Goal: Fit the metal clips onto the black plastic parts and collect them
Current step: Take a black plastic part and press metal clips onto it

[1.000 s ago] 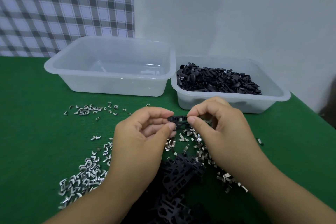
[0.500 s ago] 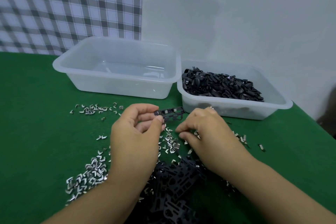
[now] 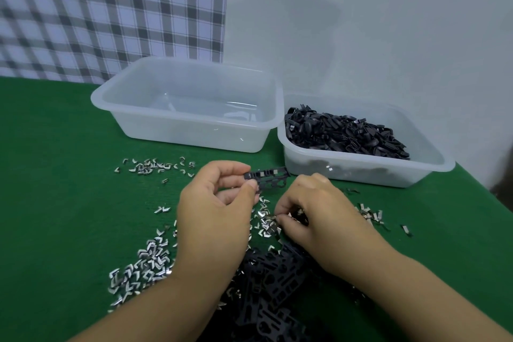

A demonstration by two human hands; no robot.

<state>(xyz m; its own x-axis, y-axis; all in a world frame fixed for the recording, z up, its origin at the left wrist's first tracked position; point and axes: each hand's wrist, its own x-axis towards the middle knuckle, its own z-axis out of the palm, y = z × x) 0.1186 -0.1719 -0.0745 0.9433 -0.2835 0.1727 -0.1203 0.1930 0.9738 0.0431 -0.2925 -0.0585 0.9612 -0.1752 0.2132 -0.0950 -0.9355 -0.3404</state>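
Left hand [image 3: 219, 203] pinches black part [image 3: 268, 179] by end, up over table [image 3: 69, 203], few clips on it. Right hand [image 3: 313, 211] down in loose clips [image 3: 266, 226], fingers curled; cannot tell if one caught. Step: fetch clip. Next: tiny careful pinch, then push onto bare slot.

Soft, fairly dim indoor light with a cool cast falls from above and leaves only faint, diffuse shadows on the green surface [image 3: 69, 203]. A broad, pale shadow lies on the wall [image 3: 291, 22]. Small glints show on the floor of the clear tub [image 3: 191, 108] and on the metal clips [image 3: 144, 261]. The checked cloth [image 3: 97, 8] is smeared, and its lines bow toward the left edge. The near black parts [image 3: 277, 286] merge into a dark mass with little detail.
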